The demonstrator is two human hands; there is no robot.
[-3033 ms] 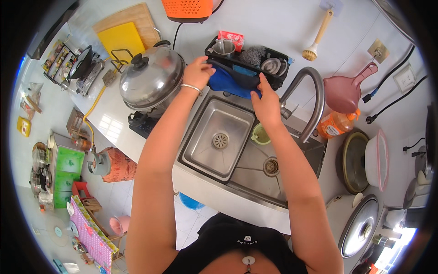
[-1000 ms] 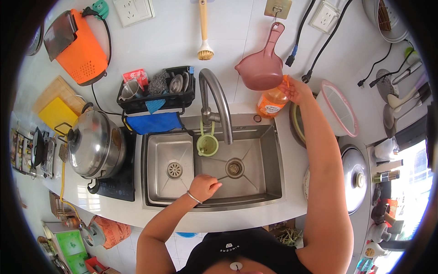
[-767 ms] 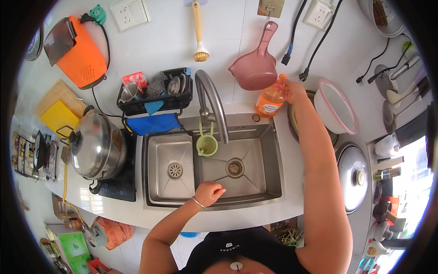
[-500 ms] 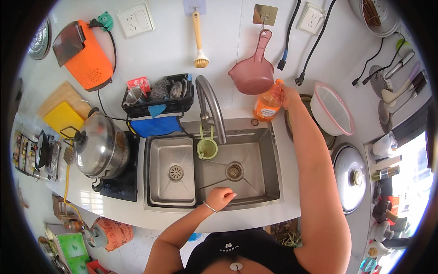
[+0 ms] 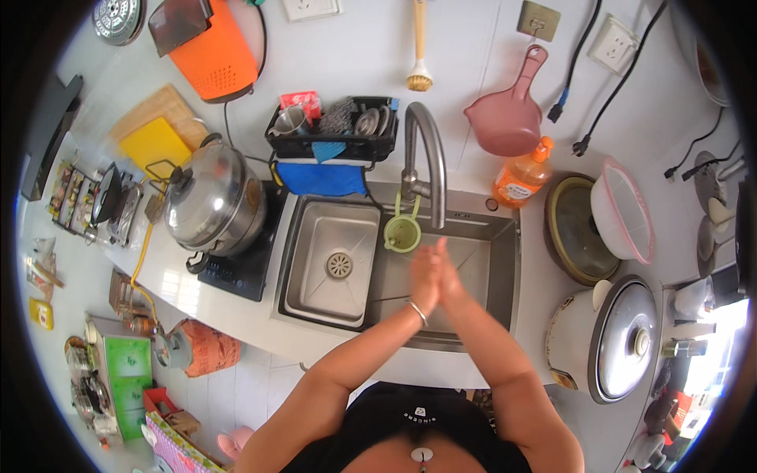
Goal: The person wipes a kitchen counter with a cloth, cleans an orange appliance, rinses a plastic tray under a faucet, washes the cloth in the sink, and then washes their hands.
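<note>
My left hand [image 5: 425, 276], with a light bracelet at its wrist, is pressed palm to palm against my right hand [image 5: 449, 277]. Both are over the right basin of the steel sink [image 5: 327, 206], just below the spout of the curved faucet [image 5: 438, 158]. The fingers look stretched out and are slightly blurred. Whatever lies between the palms is hidden. Left of my fingertips, a small green strainer cup [image 5: 403, 234] hangs under the faucet base. An orange pump bottle [image 5: 520, 183] stands behind the basin at the right, apart from both hands.
A steel pot [image 5: 217, 201] sits on a black cooktop at left. Behind it stands a black rack [image 5: 331, 144] holding scrubbers, with a blue cloth in front. At right are a dark round lid [image 5: 583, 229], a pink-rimmed basin [image 5: 623, 209] and a lidded cooker [image 5: 579, 339]. A pink dipper [image 5: 505, 118] hangs behind.
My right hand has left the top of the pump bottle and come down to meet my left hand. My left hand has moved forward, its fingers straightened. The view has shifted left.
</note>
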